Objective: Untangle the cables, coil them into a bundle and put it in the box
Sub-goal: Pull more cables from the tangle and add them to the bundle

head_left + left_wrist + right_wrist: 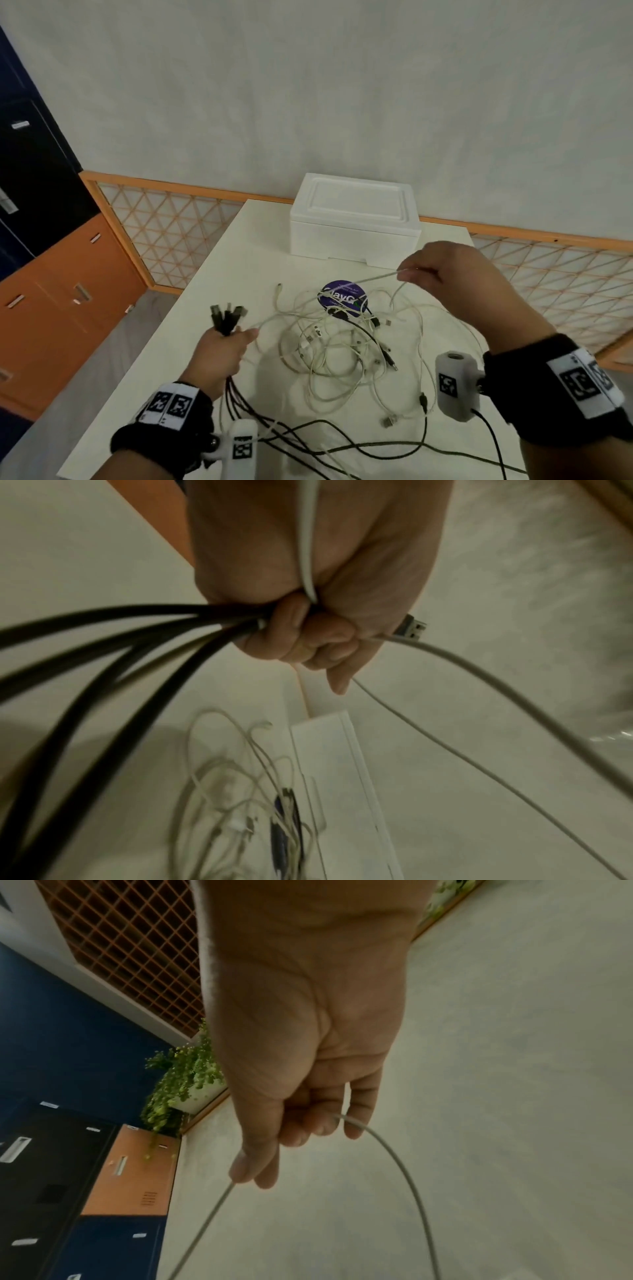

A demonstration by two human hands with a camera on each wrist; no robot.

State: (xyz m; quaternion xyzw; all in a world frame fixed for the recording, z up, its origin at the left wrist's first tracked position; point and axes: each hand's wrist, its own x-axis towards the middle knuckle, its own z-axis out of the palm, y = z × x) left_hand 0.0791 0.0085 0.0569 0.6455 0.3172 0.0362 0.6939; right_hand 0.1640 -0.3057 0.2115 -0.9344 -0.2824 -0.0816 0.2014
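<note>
From the head view I have my left hand [221,353] fisted around a bunch of black cables [227,317], plug ends sticking up above the fist, their tails trailing off toward me across the tabletop [246,240]. My right hand [445,274] is raised, thumb and fingers pinching a single white cable [308,299] that runs taut from the left fist up to the pinch. The rest of the white cables [342,346] lie in a loose knot mid-tabletop, partly over a purple round disc [342,294], and the white foam box [354,221] sits behind them with its lid on. What worries me is that the stretched strand crosses the pile; if I pull harder, I judge it could cinch a loop tighter or drag the whole tangle, disc included. The box also needs opening before anything goes in. The left wrist view confirms the fist: fingers [308,639] curled round thick black cords [120,642], with a grey-white strand and a USB plug [413,628] poking out beside them; too many cords there might slip. The right wrist view shows the fingertips [246,1172] nipping the thin, limp-looking white strand [404,1164], which loops out and down; a light pinch like that could let it slide.
</note>
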